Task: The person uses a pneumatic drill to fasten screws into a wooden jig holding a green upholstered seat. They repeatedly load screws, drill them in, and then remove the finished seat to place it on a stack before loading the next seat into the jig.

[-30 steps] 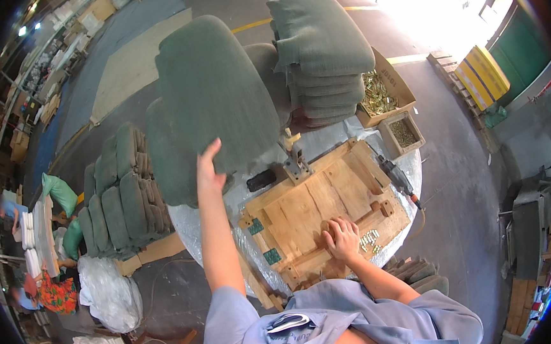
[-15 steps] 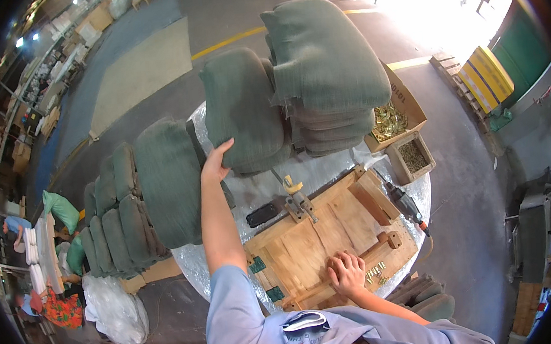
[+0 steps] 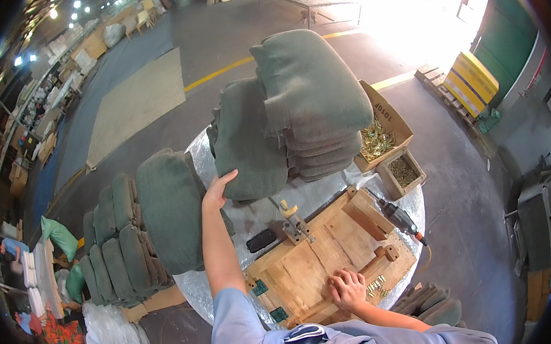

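My left hand is closed on the lower left corner of a green fabric-covered cushion pad, its thumb side against the front face. That pad tops a shorter pile beside a taller stack of the same pads. Fingers spread and bent a little, my right hand lies on a wooden jig board and holds nothing. Small brass-coloured fittings are scattered just right of it. A toggle clamp with a yellow handle is fixed at the board's far edge.
A black phone and a power driver lie on the plastic-wrapped round table. Boxes of metal hardware stand at its far right. More green pads are stacked at left, others at lower right.
The view has tilted up, so the table sits lower in the picture. The gripped pad has shifted slightly right toward the taller stack. My right hand stays on the board.
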Available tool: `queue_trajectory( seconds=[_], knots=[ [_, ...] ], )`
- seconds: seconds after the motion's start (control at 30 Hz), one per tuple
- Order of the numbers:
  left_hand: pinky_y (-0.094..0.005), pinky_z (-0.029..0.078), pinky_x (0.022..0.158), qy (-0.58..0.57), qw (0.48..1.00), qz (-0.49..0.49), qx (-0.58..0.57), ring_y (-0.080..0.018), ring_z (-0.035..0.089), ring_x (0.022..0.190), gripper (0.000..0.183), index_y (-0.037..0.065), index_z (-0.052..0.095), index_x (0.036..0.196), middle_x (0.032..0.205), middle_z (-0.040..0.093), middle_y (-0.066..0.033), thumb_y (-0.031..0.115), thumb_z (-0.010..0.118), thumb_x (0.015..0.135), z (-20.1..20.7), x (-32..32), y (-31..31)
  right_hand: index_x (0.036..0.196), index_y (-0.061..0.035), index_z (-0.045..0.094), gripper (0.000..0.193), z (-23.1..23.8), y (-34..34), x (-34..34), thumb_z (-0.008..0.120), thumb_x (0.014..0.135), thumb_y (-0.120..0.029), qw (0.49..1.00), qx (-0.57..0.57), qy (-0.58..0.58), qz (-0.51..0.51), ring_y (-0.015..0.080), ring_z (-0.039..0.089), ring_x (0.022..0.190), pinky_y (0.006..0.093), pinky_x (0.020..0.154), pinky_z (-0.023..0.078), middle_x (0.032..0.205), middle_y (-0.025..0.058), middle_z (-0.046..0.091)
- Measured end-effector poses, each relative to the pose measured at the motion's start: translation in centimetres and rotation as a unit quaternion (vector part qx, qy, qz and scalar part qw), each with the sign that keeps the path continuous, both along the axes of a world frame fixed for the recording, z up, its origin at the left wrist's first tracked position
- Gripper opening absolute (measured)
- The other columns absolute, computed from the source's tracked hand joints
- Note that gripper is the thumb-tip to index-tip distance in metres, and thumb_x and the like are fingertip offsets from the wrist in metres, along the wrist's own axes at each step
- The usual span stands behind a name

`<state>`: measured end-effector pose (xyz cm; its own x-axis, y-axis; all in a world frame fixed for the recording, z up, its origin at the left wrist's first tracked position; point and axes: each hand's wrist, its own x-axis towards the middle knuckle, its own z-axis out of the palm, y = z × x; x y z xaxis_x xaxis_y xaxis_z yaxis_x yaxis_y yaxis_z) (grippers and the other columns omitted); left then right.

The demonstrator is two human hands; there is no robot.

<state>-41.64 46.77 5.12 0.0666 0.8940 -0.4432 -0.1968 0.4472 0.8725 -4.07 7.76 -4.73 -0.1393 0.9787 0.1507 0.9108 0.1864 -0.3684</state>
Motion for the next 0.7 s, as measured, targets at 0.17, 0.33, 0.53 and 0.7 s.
queue_trajectory(
  seconds=[0.17, 0.33, 0.53, 0.7],
  knots=[
    [-0.0427, 0.047, 0.112, -0.022, 0.995, 0.091, 0.033, -0.0319, 0.057, 0.136, 0.089, -0.005, 0.04, 0.155, 0.148, 0.057, -0.0195, 0.031, 0.086, 0.087, -0.2, 3.3, -1.5, 0.12, -0.0241, 0.072, 0.033, -0.2, -0.4, 0.4, 0.069, 0.088, -0.031, 1.0, -0.007, 0.007, -0.018, 0.0269, 0.06, 0.125, 0.0463, 0.107, 0.039, 0.129, 0.0038, 0.067],
    [-0.0436, 0.047, 0.111, -0.034, 0.994, 0.085, 0.056, -0.0317, 0.057, 0.135, 0.089, -0.006, 0.04, 0.154, 0.148, 0.056, -0.0189, 0.031, 0.086, 0.087, -2.5, 2.5, -0.6, 0.119, -0.0235, 0.072, 0.03, 0.4, -0.5, 0.2, 0.067, 0.09, -0.031, 1.0, -0.004, 0.014, -0.015, 0.027, 0.061, 0.125, 0.0462, 0.108, 0.04, 0.129, 0.0032, 0.067],
    [-0.0464, 0.048, 0.109, 0.118, 0.976, 0.151, 0.1, -0.0348, 0.058, 0.133, 0.08, -0.002, 0.048, 0.149, 0.146, 0.058, -0.0189, 0.042, 0.081, 0.092, -2.3, 2.0, -1.2, 0.116, -0.0214, 0.072, 0.027, 0.4, -0.7, -0.2, 0.066, 0.092, -0.032, 0.999, -0.007, 0.03, -0.01, 0.0257, 0.06, 0.126, 0.0462, 0.109, 0.04, 0.129, 0.0028, 0.067],
    [-0.0572, 0.044, 0.11, 0.595, 0.783, 0.094, 0.151, -0.0419, 0.053, 0.137, 0.078, 0.005, 0.052, 0.145, 0.152, 0.053, -0.02, 0.057, 0.074, 0.091, 0.6, 2.7, -6.0, 0.114, -0.0197, 0.072, 0.027, 0.4, -1.1, 0.2, 0.066, 0.091, -0.032, 0.999, 0.01, 0.031, -0.018, 0.0256, 0.062, 0.123, 0.0458, 0.108, 0.04, 0.126, 0.0034, 0.069]
  ],
)
